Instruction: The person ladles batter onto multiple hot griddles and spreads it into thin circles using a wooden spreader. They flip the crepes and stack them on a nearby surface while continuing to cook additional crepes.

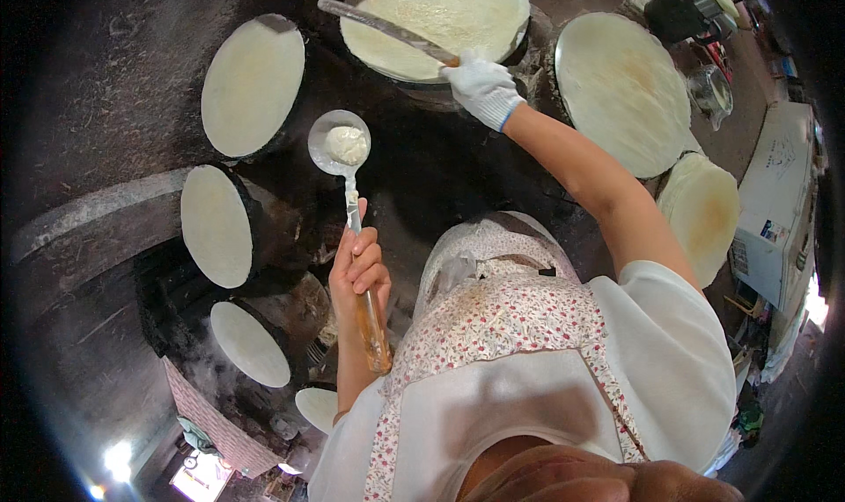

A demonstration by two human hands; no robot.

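My left hand [359, 269], bare, is closed round the handle of a ladle [319, 141]. White batter [346, 145] lies in the ladle's bowl, and some of it streaks the shaft. In a white knitted glove, my right hand [484, 88] grips the brown handle of a long-bladed spatula [387, 29]. Its blade reaches leftward over a large round pale flatbread [458, 5] on a griddle at the far middle. I cannot tell whether the blade touches the bread.
More pale rounds lie on griddles in a ring: a left one [253, 88], a right one [623, 93], several others. A dark pot [673, 14] and a clear jug [709, 93] stand at the far right. A white box-like cabinet [775, 203] stands at the right. Steam drifts at lower left.
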